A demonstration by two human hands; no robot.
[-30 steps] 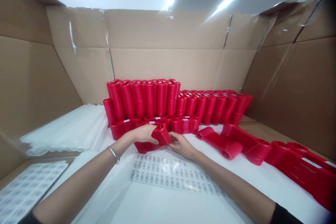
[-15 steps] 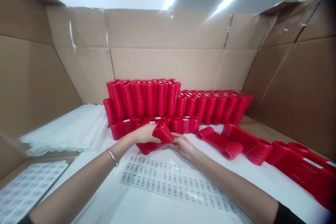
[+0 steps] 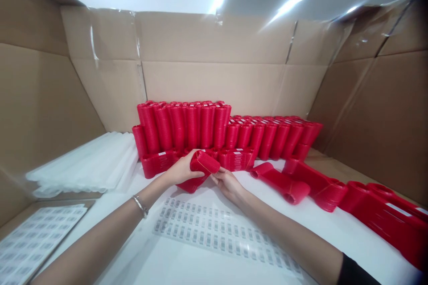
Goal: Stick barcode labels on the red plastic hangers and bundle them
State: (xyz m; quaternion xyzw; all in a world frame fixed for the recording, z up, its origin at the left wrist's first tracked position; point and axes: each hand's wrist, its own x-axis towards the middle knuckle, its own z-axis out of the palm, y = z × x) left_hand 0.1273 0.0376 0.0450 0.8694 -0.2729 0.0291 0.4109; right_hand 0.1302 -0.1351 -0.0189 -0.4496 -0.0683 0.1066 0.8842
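"Red bundle, mid-frame: can any labels around it be read?"

"Rows of dark, barcode-like marks are printed on the sticker sheet at lower centre, too small to be made out, as are the white labels on the red pieces behind."

"And the bundle?"

"Finely ribbed, tilted and crossed by a thin band, it is gripped by the left hand, thumb and fingers curled round. Its right end is met by the right hand's bent fingers; whether anything is pinched cannot be told."

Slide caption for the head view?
Left hand grips a banded red bundle, right hand at its end, beyond a label sheet.
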